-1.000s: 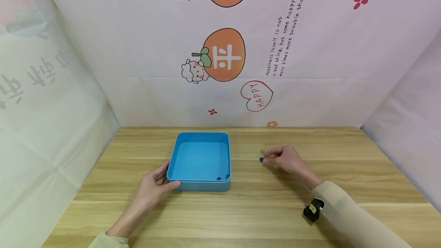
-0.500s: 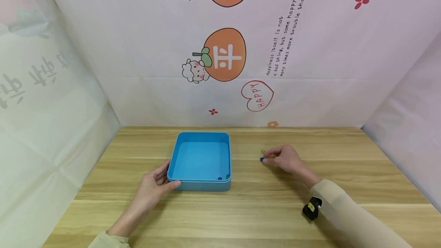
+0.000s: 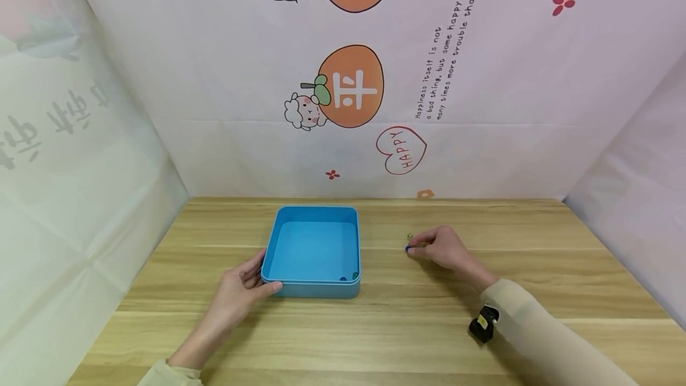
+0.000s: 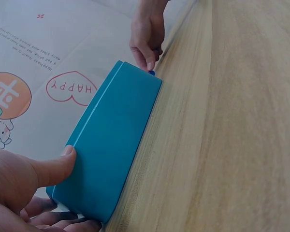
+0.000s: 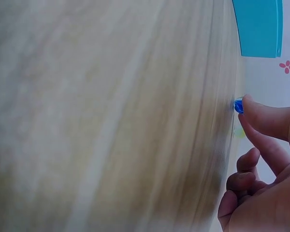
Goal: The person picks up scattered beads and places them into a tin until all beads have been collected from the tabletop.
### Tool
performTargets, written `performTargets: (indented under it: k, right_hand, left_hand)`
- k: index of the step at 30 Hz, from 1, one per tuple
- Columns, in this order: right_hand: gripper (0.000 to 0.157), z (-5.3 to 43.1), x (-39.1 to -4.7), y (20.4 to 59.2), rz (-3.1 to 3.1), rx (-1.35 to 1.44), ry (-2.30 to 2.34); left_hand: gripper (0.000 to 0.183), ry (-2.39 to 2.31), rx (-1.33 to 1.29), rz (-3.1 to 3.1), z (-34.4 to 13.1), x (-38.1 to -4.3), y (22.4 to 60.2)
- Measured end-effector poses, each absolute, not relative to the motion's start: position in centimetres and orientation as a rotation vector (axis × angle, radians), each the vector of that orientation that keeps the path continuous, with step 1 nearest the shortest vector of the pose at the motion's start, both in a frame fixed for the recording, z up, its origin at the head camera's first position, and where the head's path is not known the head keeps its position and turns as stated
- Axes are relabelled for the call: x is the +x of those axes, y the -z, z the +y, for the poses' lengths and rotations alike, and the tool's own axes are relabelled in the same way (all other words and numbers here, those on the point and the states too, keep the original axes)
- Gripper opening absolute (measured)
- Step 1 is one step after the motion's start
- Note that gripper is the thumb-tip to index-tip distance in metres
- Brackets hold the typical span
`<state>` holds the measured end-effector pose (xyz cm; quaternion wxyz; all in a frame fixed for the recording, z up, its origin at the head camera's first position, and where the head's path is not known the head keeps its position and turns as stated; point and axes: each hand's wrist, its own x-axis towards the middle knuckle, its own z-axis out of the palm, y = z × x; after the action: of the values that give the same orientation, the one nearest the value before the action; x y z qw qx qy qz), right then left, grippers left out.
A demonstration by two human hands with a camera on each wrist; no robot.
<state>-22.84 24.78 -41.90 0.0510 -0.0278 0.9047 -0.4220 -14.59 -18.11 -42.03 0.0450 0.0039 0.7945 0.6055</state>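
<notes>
A square blue box (image 3: 321, 288) sits on the table with its top uncovered. My left hand (image 3: 236, 293) holds its near left corner, thumb on the front wall and fingers at the left side. Inside, a blue marble (image 3: 343, 279) and a green marble (image 3: 355, 275) lie by the near right corner. To the right of the box, my right hand (image 3: 447, 249) pinches another blue marble (image 5: 239, 105) between thumb and index finger, at the tabletop. Just behind it lies a yellow-green marble (image 3: 409, 236), partly hidden by the fingers in the right wrist view.
The wood-grain table (image 3: 332, 338) meets a printed white cloth (image 3: 241, 159) at its back edge, and more cloth hangs at both sides. A small black device (image 3: 483, 324) is strapped at the right wrist.
The right thumb and index finger have closed in a little on the blue marble, which is now more covered. The left hand and the box stay in place.
</notes>
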Motion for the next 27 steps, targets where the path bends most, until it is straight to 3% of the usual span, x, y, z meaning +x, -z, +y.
performTargets:
  k: [27]
  right_hand:
    - [0.014, 25.18, -22.63, 41.97, 2.764, -0.092, 1.272]
  left_hand:
    - [0.085, -1.833, 0.040, 2.442, -17.93, -14.60, 42.21]
